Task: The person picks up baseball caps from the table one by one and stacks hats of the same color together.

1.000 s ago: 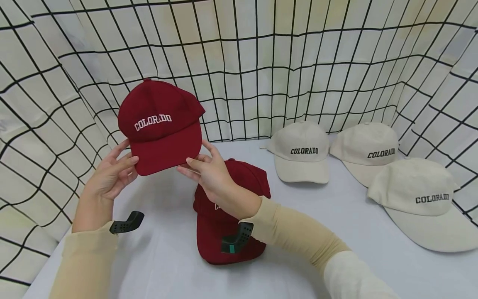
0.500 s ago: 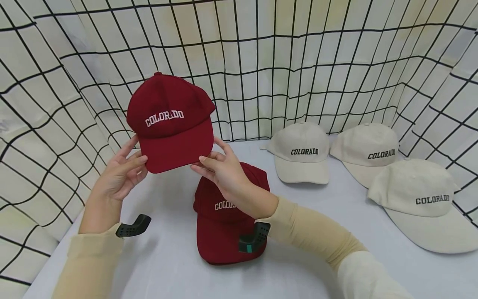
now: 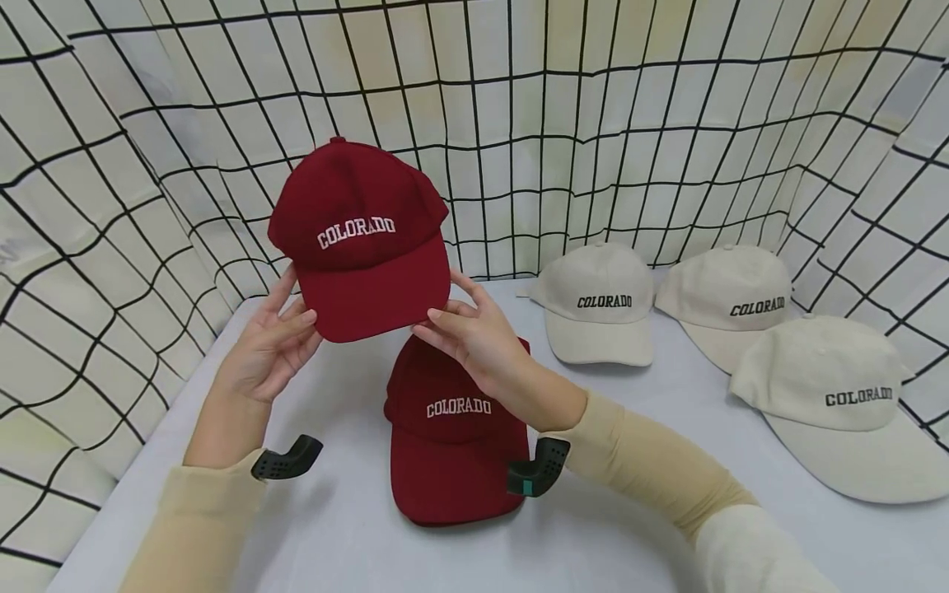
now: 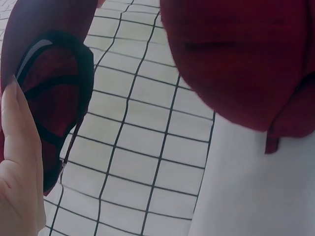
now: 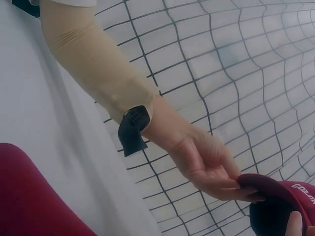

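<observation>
A dark red cap [image 3: 371,284] with white COLORADO lettering is held up, crown upward and slightly tilted, its front facing me. The left hand [image 3: 270,350] pinches the left edge of its brim, thumb in front and fingers behind. At the brim's right corner the right hand [image 3: 478,338] grips in the same way. The dark inside band [image 4: 51,81] of the held cap shows in the left wrist view. Below and behind the hands, a second red cap [image 3: 460,469] lies on the white surface, partly covered by the right hand and the held cap.
Three cream COLORADO caps stand to the right: one near the back wall [image 3: 599,305], one beside it [image 3: 730,292], and one nearer [image 3: 838,387] overlapping that one. Black-gridded white cloth [image 3: 511,107] encloses the back and sides of the white table [image 3: 326,543].
Both hands have carried the held red cap rightward and slightly up, keeping their grip on the brim. More lettering of the lower red cap now shows. The cream caps stay put.
</observation>
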{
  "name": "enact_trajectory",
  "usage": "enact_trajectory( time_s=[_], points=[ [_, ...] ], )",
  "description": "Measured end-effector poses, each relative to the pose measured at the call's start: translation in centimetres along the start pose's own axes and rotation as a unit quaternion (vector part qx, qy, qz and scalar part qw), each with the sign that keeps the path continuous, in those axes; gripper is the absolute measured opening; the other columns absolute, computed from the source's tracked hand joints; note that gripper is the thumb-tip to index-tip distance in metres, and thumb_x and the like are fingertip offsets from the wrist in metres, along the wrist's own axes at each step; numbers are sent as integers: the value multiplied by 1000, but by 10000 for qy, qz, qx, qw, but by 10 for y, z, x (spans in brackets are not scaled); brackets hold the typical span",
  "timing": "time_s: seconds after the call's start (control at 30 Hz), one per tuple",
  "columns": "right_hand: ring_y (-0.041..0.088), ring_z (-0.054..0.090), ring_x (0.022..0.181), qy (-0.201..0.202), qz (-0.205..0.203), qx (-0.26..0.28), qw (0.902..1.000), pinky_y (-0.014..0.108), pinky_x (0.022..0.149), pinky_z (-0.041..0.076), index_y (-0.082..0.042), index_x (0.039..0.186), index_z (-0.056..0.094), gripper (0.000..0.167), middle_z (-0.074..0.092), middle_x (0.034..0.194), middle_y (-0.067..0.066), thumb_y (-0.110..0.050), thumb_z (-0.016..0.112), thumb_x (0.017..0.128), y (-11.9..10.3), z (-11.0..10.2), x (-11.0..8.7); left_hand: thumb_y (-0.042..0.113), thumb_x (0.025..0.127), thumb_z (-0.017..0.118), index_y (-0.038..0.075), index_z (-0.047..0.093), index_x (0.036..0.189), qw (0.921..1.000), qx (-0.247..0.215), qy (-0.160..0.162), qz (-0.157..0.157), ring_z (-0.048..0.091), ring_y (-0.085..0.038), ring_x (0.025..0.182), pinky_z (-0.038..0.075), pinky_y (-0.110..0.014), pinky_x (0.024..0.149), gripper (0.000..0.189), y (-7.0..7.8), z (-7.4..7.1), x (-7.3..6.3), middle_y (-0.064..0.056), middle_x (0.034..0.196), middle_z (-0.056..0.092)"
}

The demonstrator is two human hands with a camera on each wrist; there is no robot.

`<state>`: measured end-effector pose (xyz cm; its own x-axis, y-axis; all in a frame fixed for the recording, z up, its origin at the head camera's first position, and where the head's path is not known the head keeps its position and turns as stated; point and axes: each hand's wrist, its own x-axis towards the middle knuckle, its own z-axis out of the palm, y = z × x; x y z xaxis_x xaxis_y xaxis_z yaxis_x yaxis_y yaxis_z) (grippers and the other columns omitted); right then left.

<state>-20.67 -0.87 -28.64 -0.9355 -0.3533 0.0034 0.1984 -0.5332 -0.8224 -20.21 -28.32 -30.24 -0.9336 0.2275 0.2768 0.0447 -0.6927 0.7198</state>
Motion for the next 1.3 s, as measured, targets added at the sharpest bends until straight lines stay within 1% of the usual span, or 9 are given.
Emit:
enact_trajectory(
  time_s=[0.13,0.3,0.53,0.67,0.77,0.87,1.0,1.13,1.3],
  points=[
    [19,64,86,-106,-147,-53,9998,38,92,56,-18,160,30,70,59,98,9,12,51,100,-2,-8,-2,-15,102,42,21,42,155,10000,-25,75,-33,71,-25,101,60,-34,82,64,-9,3,3,-14,125,64],
    [18,64,85,-227,-307,-146,9992,38,93,56,-17,160,29,69,60,96,7,12,50,101,-2,-19,-4,-14,102,42,23,35,158,9999,-4,86,-91,71,-23,96,61,-31,78,67,-17,6,5,-12,122,64],
    [17,65,87,-308,-319,-294,9986,38,93,56,-15,161,26,69,62,99,6,11,50,101,-6,-34,-7,-14,101,45,24,24,163,9994,289,163,-105,70,-19,95,61,-28,77,75,-26,14,9,-10,123,63],
    [16,66,85,-461,-283,-332,9980,36,91,58,-14,161,23,69,62,97,5,11,49,101,-8,-45,-8,-15,102,43,24,23,163,9993,335,87,-142,70,-18,95,60,-27,76,76,-32,17,11,-9,122,63],
    [17,67,85,-512,-252,-380,9976,35,88,58,-13,160,22,69,61,99,6,11,48,101,-11,-51,-9,-15,102,42,24,22,163,9992,362,30,-165,69,-17,95,60,-26,75,76,-36,20,13,-8,122,63],
    [17,67,87,-489,-230,-444,9976,34,88,58,-13,161,21,70,60,103,6,11,49,101,-13,-56,-11,-15,102,42,25,21,164,9992,349,12,-200,69,-17,95,60,-26,76,76,-41,22,15,-8,122,63],
    [16,67,86,-404,-240,-526,9975,34,88,58,-13,161,22,70,61,104,6,10,49,101,-16,-62,-14,-15,102,41,26,19,165,9990,354,42,-264,68,-16,96,60,-26,76,77,-47,25,18,-7,122,62],
    [15,66,85,-356,-231,-546,9976,33,88,58,-13,161,22,69,62,102,5,10,49,101,-19,-67,-16,-14,103,40,27,18,165,9984,451,123,-312,68,-14,92,59,-24,75,78,-52,29,20,-5,121,62],
    [17,67,85,-327,-121,-518,9981,33,89,58,-13,161,22,69,60,102,5,10,49,101,-21,-74,-19,-11,104,40,28,19,165,9974,507,282,-435,67,-13,90,58,-22,74,75,-59,31,20,-3,120,62]
  ],
)
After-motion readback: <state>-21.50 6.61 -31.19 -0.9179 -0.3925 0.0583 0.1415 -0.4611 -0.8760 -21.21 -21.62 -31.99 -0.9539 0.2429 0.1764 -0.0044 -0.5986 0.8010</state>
